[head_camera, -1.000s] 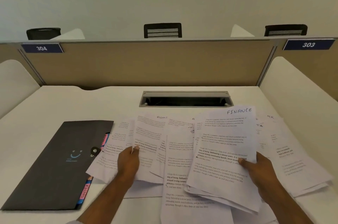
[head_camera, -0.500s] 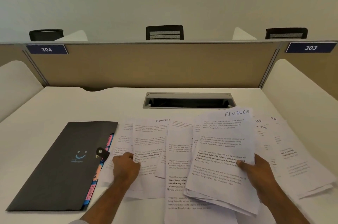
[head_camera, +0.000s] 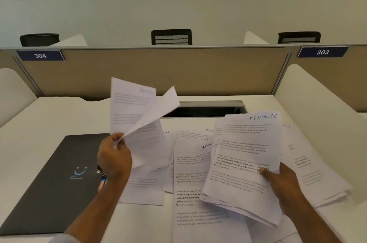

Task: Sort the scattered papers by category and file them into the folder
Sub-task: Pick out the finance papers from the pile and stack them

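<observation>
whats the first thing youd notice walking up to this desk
The left hand holds sheets lifted off the desk, blurred, in the centre-left. The right hand grips a stack headed FINANCE at the right, over a spread of loose printed papers covering the white desk. A dark folder with a smiley logo lies closed at the left.

So the left hand [head_camera: 115, 158], which had been flat down on the spread of papers next to the dark folder [head_camera: 51, 181], came up off the desk with a couple of sheets [head_camera: 135, 115] pinched at their bottom edge. They went from lying in the pile to standing nearly upright in the air, blurred, the front one flopping off to the right and the back one headed with something like ADMIN.
</observation>
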`<state>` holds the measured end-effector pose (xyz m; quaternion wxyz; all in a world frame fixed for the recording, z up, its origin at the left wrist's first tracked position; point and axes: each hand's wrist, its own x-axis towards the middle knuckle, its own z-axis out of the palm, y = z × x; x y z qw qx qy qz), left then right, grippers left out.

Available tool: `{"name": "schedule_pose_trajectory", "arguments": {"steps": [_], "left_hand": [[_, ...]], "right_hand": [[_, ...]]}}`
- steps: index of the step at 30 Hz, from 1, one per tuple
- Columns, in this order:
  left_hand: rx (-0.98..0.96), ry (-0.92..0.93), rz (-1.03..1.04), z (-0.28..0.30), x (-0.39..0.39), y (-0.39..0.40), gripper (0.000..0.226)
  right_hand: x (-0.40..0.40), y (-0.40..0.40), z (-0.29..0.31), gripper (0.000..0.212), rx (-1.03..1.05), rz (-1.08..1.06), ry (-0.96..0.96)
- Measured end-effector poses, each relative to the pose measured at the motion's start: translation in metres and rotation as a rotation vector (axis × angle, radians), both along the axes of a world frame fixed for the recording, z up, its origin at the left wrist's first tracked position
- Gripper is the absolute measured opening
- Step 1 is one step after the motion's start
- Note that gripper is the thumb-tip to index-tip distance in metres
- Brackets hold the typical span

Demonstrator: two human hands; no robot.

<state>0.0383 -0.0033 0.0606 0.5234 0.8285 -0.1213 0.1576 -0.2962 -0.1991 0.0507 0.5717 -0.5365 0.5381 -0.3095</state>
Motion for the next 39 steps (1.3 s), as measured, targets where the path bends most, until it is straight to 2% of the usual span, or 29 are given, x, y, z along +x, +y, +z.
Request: {"name": "schedule_pose_trajectory", "arguments": {"steps": [4,6,9,12,14,16,18,20,22,26,28,33,39], "left_hand": [[-0.174,0.003,-0.048,0.023,0.003,-0.013,0.017],[-0.227,0.066,-0.083,0.027,-0.002,-0.026,0.018],[-0.233,0.283,-0.117,0.014,-0.015,-0.049,0.020],[-0.209,0.532,-0.166,-0.012,-0.041,-0.074,0.019],[-0.173,0.651,-0.317,-0.025,-0.070,-0.087,0.021],[-0.132,0.799,-0.594,-0.034,-0.102,-0.098,0.027],[-0.032,0.909,-0.842,-0.042,-0.129,-0.105,0.042],[0.117,0.895,-0.910,-0.054,-0.143,-0.109,0.065],[0.183,0.858,-0.871,-0.058,-0.144,-0.108,0.068],[0.118,0.770,-0.739,-0.060,-0.121,-0.095,0.041],[0.095,0.719,-0.678,-0.058,-0.102,-0.080,0.035],[0.080,0.582,-0.462,-0.056,-0.040,-0.034,0.037],[0.141,0.593,-0.258,-0.077,0.017,0.008,0.044]], "right_hand": [[-0.008,-0.007,0.011,0.040,0.026,-0.068,-0.155],[-0.012,-0.011,0.019,0.039,0.035,-0.113,-0.233],[-0.020,-0.018,0.032,0.028,0.036,-0.128,-0.332],[-0.025,-0.024,0.041,0.031,0.024,-0.084,-0.391],[-0.027,-0.028,0.041,0.036,0.023,-0.072,-0.398],[-0.027,-0.031,0.041,0.036,0.023,-0.084,-0.376],[-0.028,-0.035,0.036,0.029,0.029,-0.106,-0.332],[-0.029,-0.038,0.030,0.022,0.030,-0.118,-0.283],[-0.031,-0.037,0.027,0.025,0.034,-0.129,-0.248],[-0.036,-0.036,0.024,0.032,0.063,-0.135,-0.235],[-0.036,-0.035,0.022,0.032,0.071,-0.135,-0.232],[-0.032,-0.032,0.017,0.031,0.081,-0.126,-0.219],[-0.025,-0.030,0.010,0.030,0.104,-0.116,-0.197]]}}
